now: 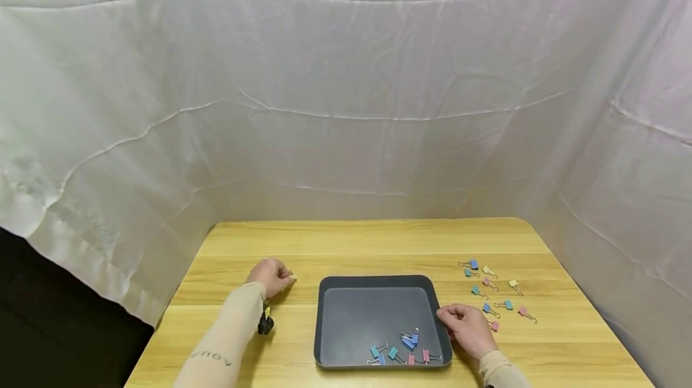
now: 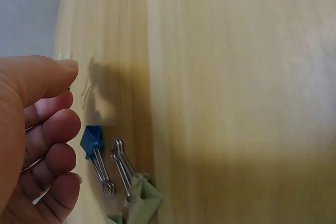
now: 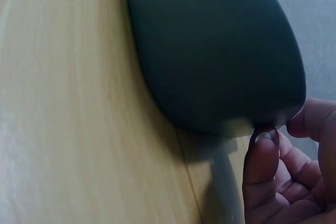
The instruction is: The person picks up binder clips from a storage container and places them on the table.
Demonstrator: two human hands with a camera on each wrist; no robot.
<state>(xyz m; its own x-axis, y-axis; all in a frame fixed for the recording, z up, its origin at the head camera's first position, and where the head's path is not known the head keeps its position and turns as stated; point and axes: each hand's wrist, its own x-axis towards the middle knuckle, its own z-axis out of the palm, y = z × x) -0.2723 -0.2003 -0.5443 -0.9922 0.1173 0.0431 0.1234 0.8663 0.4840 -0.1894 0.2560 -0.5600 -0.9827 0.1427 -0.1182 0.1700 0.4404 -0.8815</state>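
My left hand (image 1: 269,275) is left of the tray and pinches a pale yellow binder clip (image 1: 292,277) between thumb and fingertips. In the left wrist view only a pale edge of that clip (image 2: 65,56) shows past the thumb. Below the hand lie a blue binder clip (image 2: 93,142) and a pale green one (image 2: 144,200); the arm hides them in the head view. My right hand (image 1: 468,329) grips the right rim of a dark grey tray (image 1: 373,281), thumb over the edge and fingers outside. Near the tray's front lie several blue, teal and pink binder clips (image 1: 409,340).
Right of the tray, several loose binder clips (image 1: 505,304) in blue, teal, pink and yellow are spread over the wooden table (image 1: 367,238). White cloth (image 1: 346,154) hangs behind the table and along both sides.
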